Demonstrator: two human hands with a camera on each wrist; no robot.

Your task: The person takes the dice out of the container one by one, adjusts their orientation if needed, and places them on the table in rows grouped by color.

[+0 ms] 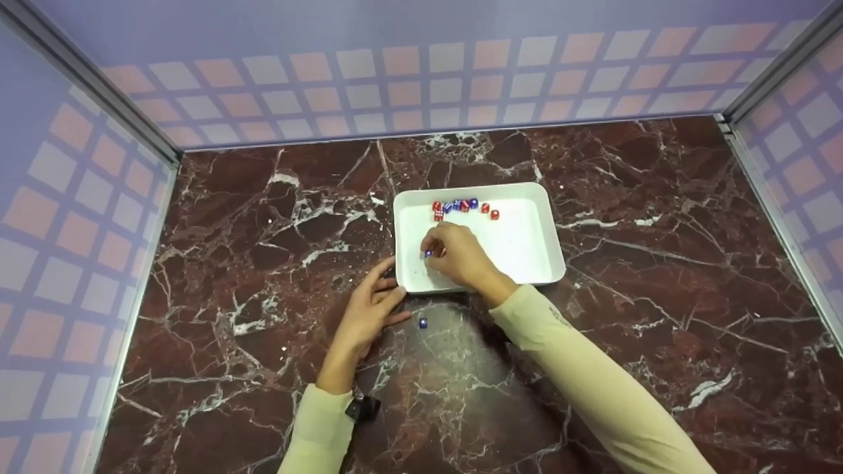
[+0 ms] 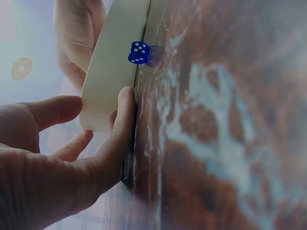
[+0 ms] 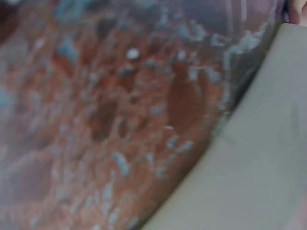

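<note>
Blue die [image 1: 428,253] — small, hard, light, slick; pinch opposite faces. Right hand [image 1: 459,255] pinches it over the tray [image 1: 540,217]; left hand [image 1: 369,309] — fingers straight — touches the tray's near-left corner.

Pale cream long sleeves [image 1: 606,375], black wrist strap [image 1: 361,408]

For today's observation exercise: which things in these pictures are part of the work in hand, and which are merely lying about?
In use:
white tray
blue die pinched by right hand
left hand steadying the tray's corner
red and blue dice in the tray

Lying about:
loose blue die on the marble table
</note>
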